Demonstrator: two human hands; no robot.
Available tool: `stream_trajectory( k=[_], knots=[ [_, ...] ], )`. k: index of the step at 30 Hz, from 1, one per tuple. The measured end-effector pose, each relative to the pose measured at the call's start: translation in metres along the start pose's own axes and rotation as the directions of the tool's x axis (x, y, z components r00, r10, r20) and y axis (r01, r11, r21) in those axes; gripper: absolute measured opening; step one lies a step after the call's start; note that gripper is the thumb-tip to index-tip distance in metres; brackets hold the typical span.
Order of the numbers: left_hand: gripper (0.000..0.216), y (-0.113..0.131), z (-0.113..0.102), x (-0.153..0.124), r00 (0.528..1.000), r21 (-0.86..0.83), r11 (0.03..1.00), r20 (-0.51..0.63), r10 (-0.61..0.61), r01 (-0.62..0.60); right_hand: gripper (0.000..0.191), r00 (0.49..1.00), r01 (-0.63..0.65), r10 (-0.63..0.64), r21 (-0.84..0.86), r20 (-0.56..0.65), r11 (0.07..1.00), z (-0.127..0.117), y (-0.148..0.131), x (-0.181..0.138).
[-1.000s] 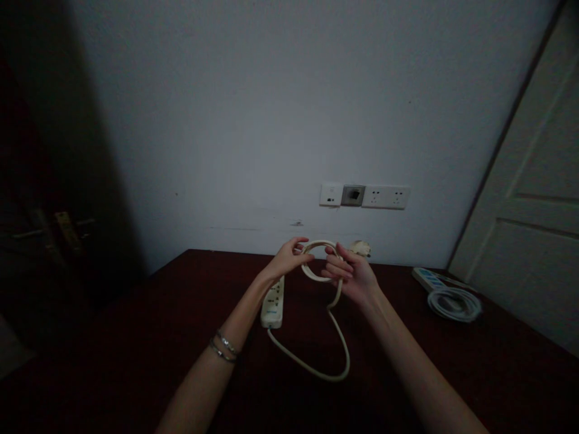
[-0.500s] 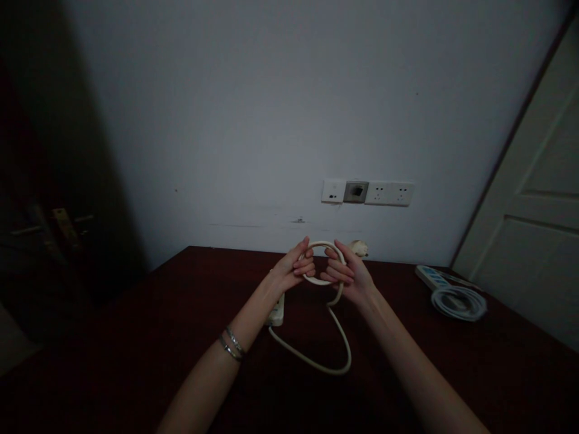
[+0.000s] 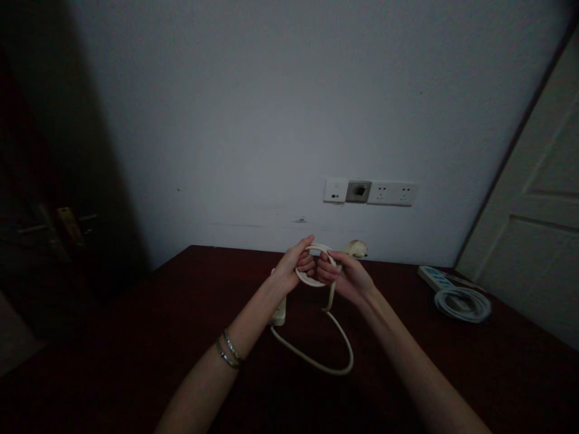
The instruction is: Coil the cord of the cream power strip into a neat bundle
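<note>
Dim room: pale wall (image 3: 253, 120), wall sockets (image 3: 370, 192), dark red table (image 3: 136, 337).

left hand (image 3: 293, 267) & right hand (image 3: 344, 276) hold a small loop of white cord (image 3: 316, 361) over dark red table (image 3: 113, 349). power strip (image 3: 279, 312) lies under left wrist.

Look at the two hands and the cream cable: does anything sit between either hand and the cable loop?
Nothing visible does. The left hand and right hand both grip the cable loop directly; the rest trails down to the power strip on the table.
</note>
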State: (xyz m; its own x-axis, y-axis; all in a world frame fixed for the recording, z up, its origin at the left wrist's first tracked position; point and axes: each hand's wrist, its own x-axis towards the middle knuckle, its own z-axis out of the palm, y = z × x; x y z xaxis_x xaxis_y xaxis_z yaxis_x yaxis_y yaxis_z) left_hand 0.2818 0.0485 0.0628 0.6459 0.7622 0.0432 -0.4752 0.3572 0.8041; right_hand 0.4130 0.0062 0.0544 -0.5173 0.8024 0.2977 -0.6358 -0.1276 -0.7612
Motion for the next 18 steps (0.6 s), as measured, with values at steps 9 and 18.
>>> stream_trajectory(
  k=[9,18],
  knots=[
    [0.048,-0.0027,0.0027,-0.0038,0.989,0.06,0.997,-0.139,0.058,-0.05,0.026,0.998,-0.037,0.038,0.021,-0.043,0.999,-0.0048,0.0053,0.0038],
    [0.053,-0.0054,0.0024,-0.0029,0.988,0.159,0.987,-0.15,0.047,-0.023,0.033,0.988,-0.013,0.023,0.065,-0.153,0.998,-0.001,0.0066,0.0044]
  ],
)
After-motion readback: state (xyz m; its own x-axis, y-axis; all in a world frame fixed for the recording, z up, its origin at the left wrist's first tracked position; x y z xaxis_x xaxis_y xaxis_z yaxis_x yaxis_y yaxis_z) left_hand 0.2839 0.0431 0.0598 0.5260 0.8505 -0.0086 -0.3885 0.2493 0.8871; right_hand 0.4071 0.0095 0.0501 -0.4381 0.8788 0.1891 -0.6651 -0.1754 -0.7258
